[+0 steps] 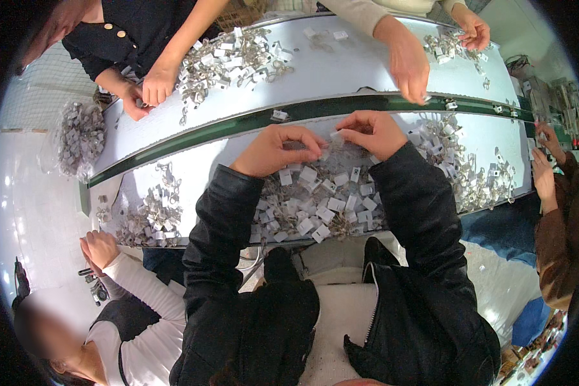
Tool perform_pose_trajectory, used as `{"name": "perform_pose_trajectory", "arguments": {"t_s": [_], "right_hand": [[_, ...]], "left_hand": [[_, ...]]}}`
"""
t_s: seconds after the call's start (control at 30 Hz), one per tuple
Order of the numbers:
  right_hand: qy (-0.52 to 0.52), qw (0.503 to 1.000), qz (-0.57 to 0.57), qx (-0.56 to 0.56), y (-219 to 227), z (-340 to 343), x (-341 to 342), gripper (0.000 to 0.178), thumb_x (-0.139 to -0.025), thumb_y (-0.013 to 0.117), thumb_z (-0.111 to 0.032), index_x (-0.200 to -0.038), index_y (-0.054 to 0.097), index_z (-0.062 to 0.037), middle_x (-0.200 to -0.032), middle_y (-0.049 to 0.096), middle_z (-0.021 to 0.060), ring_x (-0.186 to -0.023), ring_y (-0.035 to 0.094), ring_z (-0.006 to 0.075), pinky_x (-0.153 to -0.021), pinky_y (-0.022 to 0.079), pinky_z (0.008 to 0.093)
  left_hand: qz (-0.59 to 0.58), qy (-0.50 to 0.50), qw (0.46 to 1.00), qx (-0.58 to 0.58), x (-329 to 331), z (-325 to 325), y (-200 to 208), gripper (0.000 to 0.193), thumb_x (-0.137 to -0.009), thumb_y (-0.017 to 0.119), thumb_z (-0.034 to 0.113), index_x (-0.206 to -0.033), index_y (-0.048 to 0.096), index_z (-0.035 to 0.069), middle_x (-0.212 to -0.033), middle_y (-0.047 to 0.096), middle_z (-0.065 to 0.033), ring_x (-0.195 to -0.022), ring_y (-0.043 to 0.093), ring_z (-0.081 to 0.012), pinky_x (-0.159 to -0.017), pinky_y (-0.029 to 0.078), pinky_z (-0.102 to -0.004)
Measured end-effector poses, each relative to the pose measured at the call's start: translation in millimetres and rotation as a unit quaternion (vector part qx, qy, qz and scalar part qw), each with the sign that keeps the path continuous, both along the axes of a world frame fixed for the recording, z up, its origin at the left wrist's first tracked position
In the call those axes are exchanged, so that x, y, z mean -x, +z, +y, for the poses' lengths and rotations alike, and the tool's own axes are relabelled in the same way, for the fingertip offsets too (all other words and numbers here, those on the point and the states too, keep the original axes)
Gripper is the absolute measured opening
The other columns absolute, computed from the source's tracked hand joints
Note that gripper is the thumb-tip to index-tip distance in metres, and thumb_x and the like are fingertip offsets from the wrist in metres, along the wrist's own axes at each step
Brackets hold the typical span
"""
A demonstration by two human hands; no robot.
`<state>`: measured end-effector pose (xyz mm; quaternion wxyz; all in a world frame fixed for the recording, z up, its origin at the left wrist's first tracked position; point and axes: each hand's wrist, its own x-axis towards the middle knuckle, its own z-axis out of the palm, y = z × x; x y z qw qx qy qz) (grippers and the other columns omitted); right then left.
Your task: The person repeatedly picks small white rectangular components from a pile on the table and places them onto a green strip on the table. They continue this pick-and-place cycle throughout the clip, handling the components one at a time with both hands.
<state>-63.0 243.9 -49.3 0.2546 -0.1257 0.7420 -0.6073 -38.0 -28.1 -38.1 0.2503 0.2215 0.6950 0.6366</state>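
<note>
My left hand (280,150) and my right hand (374,134) meet over the white worktop, thumbs and forefingers pinched toward each other. Between the right fingertips sits a small white piece (336,136). The left fingers are closed close beside it on something small and pale, too tiny to make out; whether it joins the right hand's piece I cannot tell. Below both hands, between my forearms, lies a heap of small white blocks with silvery metal parts (321,215).
A green strip (238,128) runs across the table, carrying a few loose pieces. More heaps lie at left (151,215), right (453,154) and far side (228,61). A clear bag of pieces (82,138) stands at the left end. Co-workers' hands work across and beside me.
</note>
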Motion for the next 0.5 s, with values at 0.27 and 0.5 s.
{"name": "perform_pose_trajectory", "arguments": {"t_s": [0.27, 0.5], "right_hand": [[0.032, 0.989, -0.070, 0.124, 2, 1, 0, 0.023, -0.097, 0.071, -0.011, -0.117, 0.070, -0.0007, -0.102, 0.073, 0.0033, -0.089, 0.068, 0.0094, -0.080, 0.056, 0.0256], [-0.119, 0.987, 0.027, 0.108, -1, -11, -1, 0.027, -0.096, 0.072, -0.009, -0.122, 0.069, -0.0004, -0.101, 0.072, 0.0048, -0.090, 0.068, 0.0103, -0.080, 0.056, 0.0258]], "left_hand": [[-0.045, 0.013, 0.994, 0.102, 0, 2, 11, 0.042, -0.100, 0.067, 0.016, -0.140, 0.056, 0.008, -0.119, 0.068, -0.0044, -0.093, 0.064, -0.0101, -0.073, 0.053, -0.0241], [-0.055, 0.160, 0.985, -0.023, -1, 14, 17, 0.032, -0.099, 0.067, 0.015, -0.131, 0.063, 0.008, -0.114, 0.069, -0.0033, -0.092, 0.066, -0.0121, -0.069, 0.056, -0.0276]]}}
